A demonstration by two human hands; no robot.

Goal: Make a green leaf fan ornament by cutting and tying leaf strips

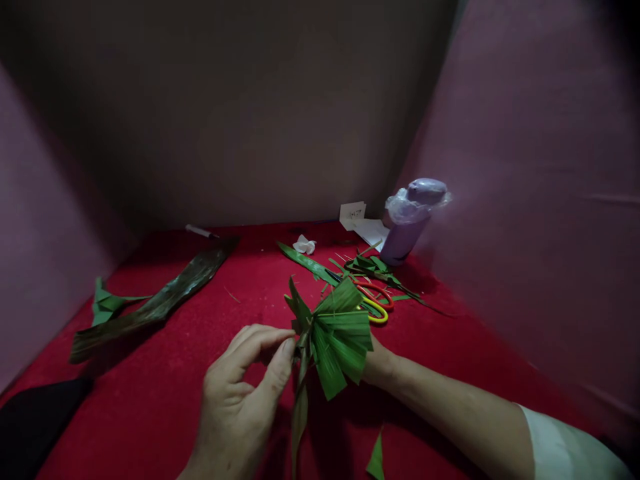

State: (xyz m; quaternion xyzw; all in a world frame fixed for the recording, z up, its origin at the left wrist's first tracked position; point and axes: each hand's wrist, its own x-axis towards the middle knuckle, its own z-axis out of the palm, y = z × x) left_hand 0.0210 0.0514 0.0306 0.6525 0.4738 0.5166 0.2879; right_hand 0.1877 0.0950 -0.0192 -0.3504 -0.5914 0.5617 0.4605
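Note:
A pleated green leaf piece [343, 337], fanned out and gathered at a narrow neck, is held up over the red tabletop. My left hand [245, 390] pinches thumb and forefinger together at the neck, where a dry brownish leaf strip [300, 407] hangs down. Behind the fan is my right hand [376, 363]; only its wrist side shows, and its fingers are hidden. Just past the fan lie scissors [377, 310] with red and yellow handles, partly covered by the leaf.
Leaf scraps [373, 267] and a green leaf strip [310, 261] lie beyond. A purple tumbler [407, 230], white cards [353, 215], crumpled tissue [304, 245] and a pen [200, 231] are farther back. A long dark leaf [165, 300] is left. Walls enclose three sides.

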